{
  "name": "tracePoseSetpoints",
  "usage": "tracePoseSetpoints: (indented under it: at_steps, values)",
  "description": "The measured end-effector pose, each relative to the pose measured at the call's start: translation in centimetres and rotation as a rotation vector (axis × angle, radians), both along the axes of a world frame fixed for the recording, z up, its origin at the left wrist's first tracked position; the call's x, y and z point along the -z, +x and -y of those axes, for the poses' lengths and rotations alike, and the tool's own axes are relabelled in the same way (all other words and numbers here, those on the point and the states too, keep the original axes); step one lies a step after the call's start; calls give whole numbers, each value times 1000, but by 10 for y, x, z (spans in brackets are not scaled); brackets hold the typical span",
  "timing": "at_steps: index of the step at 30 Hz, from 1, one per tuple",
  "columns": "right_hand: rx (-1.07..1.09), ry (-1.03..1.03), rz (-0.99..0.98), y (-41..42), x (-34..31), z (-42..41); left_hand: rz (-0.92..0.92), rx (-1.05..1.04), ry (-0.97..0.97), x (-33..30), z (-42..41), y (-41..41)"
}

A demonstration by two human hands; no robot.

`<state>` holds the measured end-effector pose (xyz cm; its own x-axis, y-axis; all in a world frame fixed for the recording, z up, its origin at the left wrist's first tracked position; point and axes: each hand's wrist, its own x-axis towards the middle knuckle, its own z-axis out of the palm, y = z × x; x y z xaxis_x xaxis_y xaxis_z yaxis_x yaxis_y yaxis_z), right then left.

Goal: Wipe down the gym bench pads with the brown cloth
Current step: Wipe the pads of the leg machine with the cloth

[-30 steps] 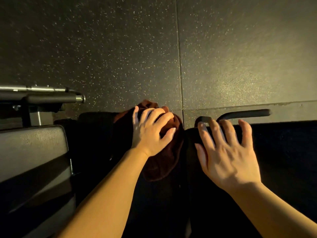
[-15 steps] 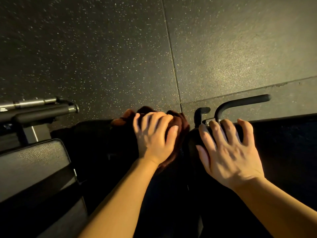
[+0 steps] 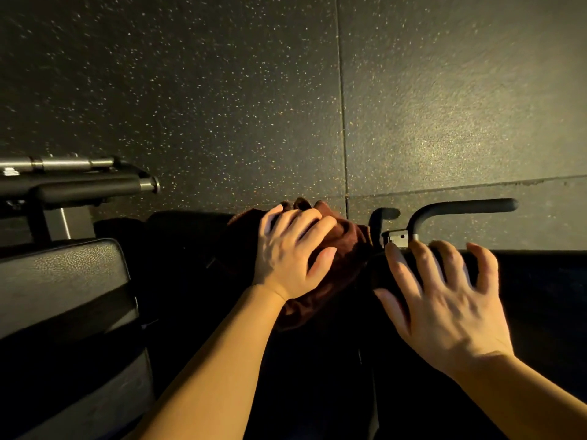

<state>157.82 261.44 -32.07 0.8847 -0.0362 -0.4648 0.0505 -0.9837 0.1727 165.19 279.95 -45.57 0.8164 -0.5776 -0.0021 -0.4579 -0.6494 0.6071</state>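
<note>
Your left hand [image 3: 293, 252] lies on the bunched brown terry cloth [image 3: 333, 274], fingers spread and curved over the wad, pressing it onto the dark padded bench cushion [image 3: 190, 249] just left of the curved black handle bar [image 3: 460, 208]. Your right hand [image 3: 444, 300] sits just right of the cloth, fingers splayed and bent, tips bearing on the far edge of the neighbouring black pad [image 3: 540, 281] below that handle; it holds nothing and looks to be steadying you.

To wipe well, flatten the cloth under your palm so more of it meets the vinyl; a wad cleans only a narrow stripe. Draw it in long overlapping passes away from the handle, then back. The gap between the two pads, directly under the cloth's right edge, is likely where grime collects, so run a folded edge along it. Keep the right hand planted as your brace. The lighter grey leather-look pad [image 3: 63, 281], far left of the handle, seems still to be done.
</note>
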Motion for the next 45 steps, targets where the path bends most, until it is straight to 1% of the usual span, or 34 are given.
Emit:
tracePoseSetpoints:
  at_steps: [5, 9, 13, 16, 19, 22, 23, 24, 26, 29, 31, 33, 37, 41, 45]
  values:
    - [-87, 27, -4, 2, 3, -3, -3, -1, 32, 7, -13, 4]
    - [-229, 43, -4, 2, 12, -6, -11, -28, 66, 21, -37, 3]
    - [-302, 87, -21, 4, 19, -12, -70, -102, 175, 40, -78, -5]
    - [-299, 88, -39, 7, 23, -17, -133, -186, 226, 45, -84, -12]
    - [-251, 149, -32, 24, 39, -43, -224, -292, 210, 40, -85, -19]
    - [-199, 249, 4, 48, 70, -83, -272, -450, 295, 31, -67, -22]
    - [-176, 269, 27, 54, 78, -93, -306, -510, 282, 26, -56, -22]
    - [-161, 271, 57, 57, 84, -97, -291, -541, 254, 24, -46, -22]
    - [-159, 244, 119, 59, 90, -100, -163, -462, 210, 24, -42, -18]
    - [-195, 205, 136, 55, 94, -100, -31, -252, 152, 45, -69, 0]
    - [-178, 178, 105, 55, 96, -101, 9, -121, 117, 57, -86, 10]
    - [-165, 149, 69, 58, 97, -104, 13, -83, 105, 63, -97, 18]
    - [-182, 119, 25, 59, 94, -106, 26, -153, 142, 78, -118, 23]
    - [-187, 120, 16, 62, 95, -107, -62, -274, 229, 90, -142, 23]
    - [-174, 116, -17, 64, 95, -108, -135, -431, 264, 77, -130, 11]
